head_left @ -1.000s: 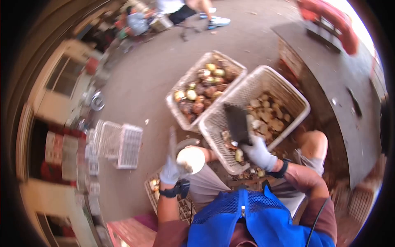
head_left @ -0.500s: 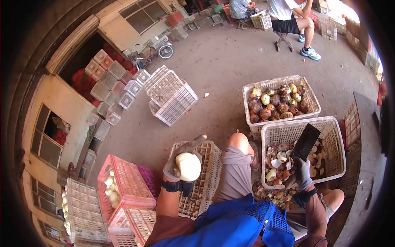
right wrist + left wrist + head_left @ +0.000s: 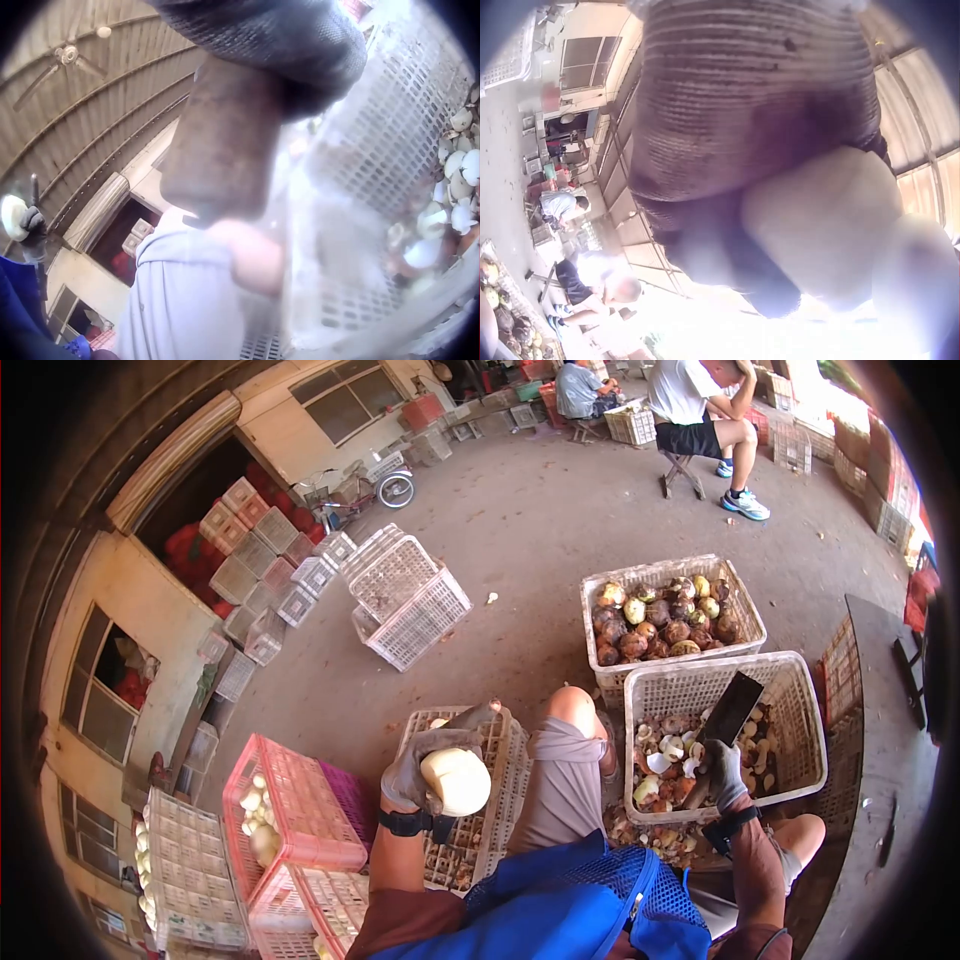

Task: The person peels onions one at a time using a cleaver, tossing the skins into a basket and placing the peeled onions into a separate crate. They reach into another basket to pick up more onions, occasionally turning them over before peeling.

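Observation:
The gloved left hand (image 3: 408, 772) grips a pale peeled bulb (image 3: 456, 781) above an upturned crate (image 3: 505, 790). In the left wrist view the ribbed glove (image 3: 754, 112) curls round the pale bulb (image 3: 825, 225). At the right, the gloved right hand (image 3: 725, 772) holds a wide dark cleaver (image 3: 733, 707) over a white crate (image 3: 815, 760) of peelings. Its wooden handle (image 3: 225, 142) juts out of the gloved fist (image 3: 270, 45) in the right wrist view. Behind stands a second white crate (image 3: 603, 672) full of brown, unpeeled bulbs (image 3: 677, 630).
Pink crates (image 3: 310, 810) with pale bulbs and a white crate stack (image 3: 195, 870) stand at the lower left. Two nested crates (image 3: 420, 620) lie on the floor ahead. A dark bench (image 3: 880, 760) runs along the right. Two people sit farther back.
The head view has swung right and steadied since the first frame. The left hand has turned the bulb slightly. The cleaver, which was held blade-down near the crate's middle, now points up and away.

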The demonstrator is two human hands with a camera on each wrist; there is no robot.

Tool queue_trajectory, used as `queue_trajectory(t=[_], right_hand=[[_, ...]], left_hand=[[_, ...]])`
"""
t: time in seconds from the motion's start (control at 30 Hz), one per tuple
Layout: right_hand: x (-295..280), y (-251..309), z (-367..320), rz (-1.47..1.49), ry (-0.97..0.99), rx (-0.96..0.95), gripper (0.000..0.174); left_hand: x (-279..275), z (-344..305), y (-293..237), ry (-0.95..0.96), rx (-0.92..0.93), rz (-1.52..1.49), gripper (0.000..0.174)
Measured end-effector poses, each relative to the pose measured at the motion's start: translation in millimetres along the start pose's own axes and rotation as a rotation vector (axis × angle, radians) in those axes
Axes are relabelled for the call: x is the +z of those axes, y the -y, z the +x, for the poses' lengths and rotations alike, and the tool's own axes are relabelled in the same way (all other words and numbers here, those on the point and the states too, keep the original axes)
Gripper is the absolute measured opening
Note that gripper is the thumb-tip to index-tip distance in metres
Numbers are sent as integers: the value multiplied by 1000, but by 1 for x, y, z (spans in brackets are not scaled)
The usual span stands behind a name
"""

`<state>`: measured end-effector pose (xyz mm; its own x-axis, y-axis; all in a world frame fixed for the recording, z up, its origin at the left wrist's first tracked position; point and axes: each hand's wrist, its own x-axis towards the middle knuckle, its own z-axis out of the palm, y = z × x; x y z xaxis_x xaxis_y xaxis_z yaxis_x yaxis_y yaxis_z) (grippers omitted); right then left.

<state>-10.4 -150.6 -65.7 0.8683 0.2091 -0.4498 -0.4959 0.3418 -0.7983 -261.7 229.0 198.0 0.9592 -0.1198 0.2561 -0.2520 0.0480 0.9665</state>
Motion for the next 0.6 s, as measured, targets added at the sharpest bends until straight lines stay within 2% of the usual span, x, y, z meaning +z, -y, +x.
queue_trajectory(t=[0.03,0.1,0.13,0.2,0.23,0.27,0.3,0.33,0.4,0.47,0.53,0.57,0.6], right_hand=[[-1,3,-3,36,20,0,15],[-16,-15,16,66,79,19,13],[-7,-5,5,-13,55,49,15],[-4,-9,9,79,51,69,13],[-17,-10,20,70,127,164,14],[-22,-19,26,3,-1,112,15],[-38,-28,40,-44,40,117,15],[-50,-35,50,-85,76,117,17],[-53,-35,44,-84,95,107,16],[-57,-40,43,-88,91,105,16],[-62,-45,45,-98,64,103,18],[-67,-42,42,-155,112,37,15],[-70,-43,44,-133,110,51,14]], left_hand=[[0,7,-5,25,50,96,91],[4,8,-19,-65,48,265,79],[7,8,-26,-109,42,349,73],[8,-15,-37,-410,-167,305,63],[-3,-23,-35,-537,-193,336,58],[-18,-33,-31,-651,-221,361,53],[-27,-45,-33,-765,-145,148,46],[-37,-54,-41,-809,-69,149,45],[-70,-93,-48,-1037,-39,391,45],[-81,-130,-75,-1266,18,392,46],[-103,-179,-101,-1324,116,695,43],[-106,-198,-115,-1445,63,955,41],[-108,-217,-128,-1555,2,1222,40]])
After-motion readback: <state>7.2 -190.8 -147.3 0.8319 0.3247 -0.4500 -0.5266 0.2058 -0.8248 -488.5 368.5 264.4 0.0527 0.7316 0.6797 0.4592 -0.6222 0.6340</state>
